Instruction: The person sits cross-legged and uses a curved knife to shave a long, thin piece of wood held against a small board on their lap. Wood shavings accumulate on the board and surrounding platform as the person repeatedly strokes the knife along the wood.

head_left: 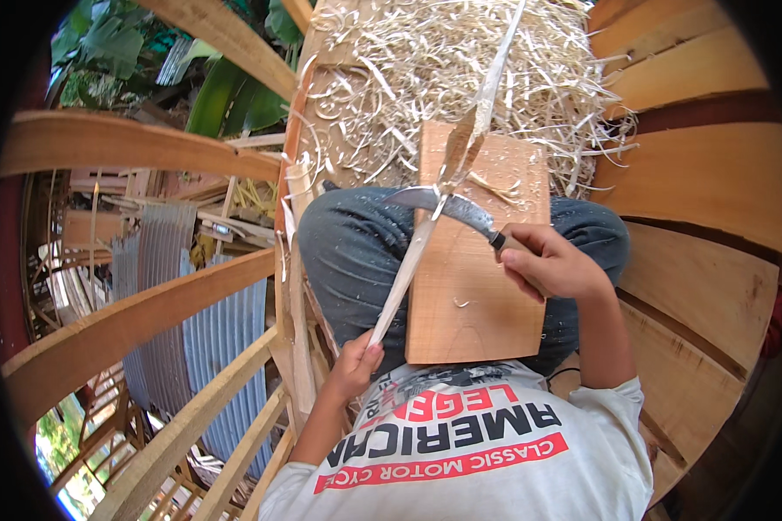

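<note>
My left hand (354, 366) is closed around the near end of a long pale wooden stick (414, 260), which slants up and away to the right. In my right hand (558, 263) is the dark handle of a knife with a curved steel blade (460, 208). The blade lies across the stick, touching it around its middle. Just beyond the blade, brown strips of outer skin stand out from the stick (460, 161). Under both is a flat wooden board (482, 313), resting on my lap between my knees.
A thick heap of curly wood shavings (495, 65) covers the floor ahead. Wooden slats (226, 278) form a railing on my left, with corrugated sheets (226, 356) and leaves (235, 95) beyond. Broad planks (704, 187) make a wall at my right.
</note>
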### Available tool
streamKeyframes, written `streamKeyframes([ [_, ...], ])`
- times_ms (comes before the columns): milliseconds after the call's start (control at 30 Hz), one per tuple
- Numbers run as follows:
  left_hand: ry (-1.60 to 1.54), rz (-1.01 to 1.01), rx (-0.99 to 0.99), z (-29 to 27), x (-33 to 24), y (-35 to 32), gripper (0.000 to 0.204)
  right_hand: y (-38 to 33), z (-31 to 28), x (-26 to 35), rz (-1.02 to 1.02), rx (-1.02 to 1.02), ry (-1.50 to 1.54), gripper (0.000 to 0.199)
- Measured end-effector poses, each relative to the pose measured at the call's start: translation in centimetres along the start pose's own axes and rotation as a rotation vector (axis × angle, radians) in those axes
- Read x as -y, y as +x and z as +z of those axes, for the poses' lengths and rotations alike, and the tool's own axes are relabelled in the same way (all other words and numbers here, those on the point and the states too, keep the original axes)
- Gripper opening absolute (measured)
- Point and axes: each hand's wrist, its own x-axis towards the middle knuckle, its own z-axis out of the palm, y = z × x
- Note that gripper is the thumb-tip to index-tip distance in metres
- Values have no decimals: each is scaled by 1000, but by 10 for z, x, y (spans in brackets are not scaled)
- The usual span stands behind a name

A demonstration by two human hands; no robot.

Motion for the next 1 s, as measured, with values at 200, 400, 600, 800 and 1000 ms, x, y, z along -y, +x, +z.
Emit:
streamKeyframes([
  [200,142,19,61,0,-42,-5,38,-25,5,-5,-288,-202,-116,20],
  [400,225,-11,20,13,-61,-9,41,-46,-17,-10,-135,-157,-29,21],
  [600,223,-22,-26,43,-87,-10,39,-45,-18,-36,-387,-243,241,18],
  [800,360,39,-68,55,-94,-9,39,-53,-23,-41,-360,-234,421,20],
  [1000,328,37,-63,74,-112,-6,40,-58,-26,-45,-345,-301,378,19],
])
